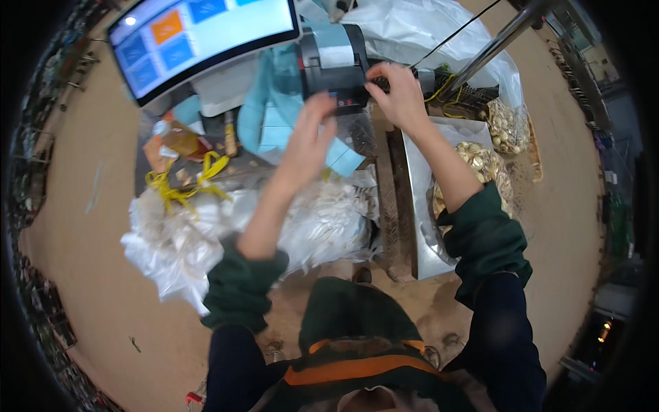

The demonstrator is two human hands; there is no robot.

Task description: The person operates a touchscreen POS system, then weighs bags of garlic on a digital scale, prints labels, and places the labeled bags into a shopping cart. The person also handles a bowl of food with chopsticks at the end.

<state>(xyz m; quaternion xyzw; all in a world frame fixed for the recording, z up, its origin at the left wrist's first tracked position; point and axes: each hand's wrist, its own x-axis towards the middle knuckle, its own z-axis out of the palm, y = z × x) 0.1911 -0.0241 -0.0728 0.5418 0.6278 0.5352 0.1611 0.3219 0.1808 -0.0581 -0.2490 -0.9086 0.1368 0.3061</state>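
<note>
A black label printer (334, 77) stands before me, with pale label stock showing through its top. My left hand (309, 141), blurred, reaches over the printer's front edge. Its palm is hidden, so I cannot tell whether it holds anything. Beside the printer's right side is my right hand (399, 95), thumb and forefinger apart and nothing visible between them. Whether its fingertips touch the casing is unclear. A light-blue strip of label backing (280, 126) trails in loops below the printer, partly behind my left hand. A clear bag of small pale bulbs (476, 159) lies in a metal tray (430, 252), under my right forearm.
A lit touchscreen (206, 41) stands at upper left. Below it are a bottle of amber liquid (180, 136), a wooden-handled tool (230, 136) and yellow ties (188, 183). White plastic bags (175, 242) hang at the near edge. A metal pole (497, 44) slants at upper right.
</note>
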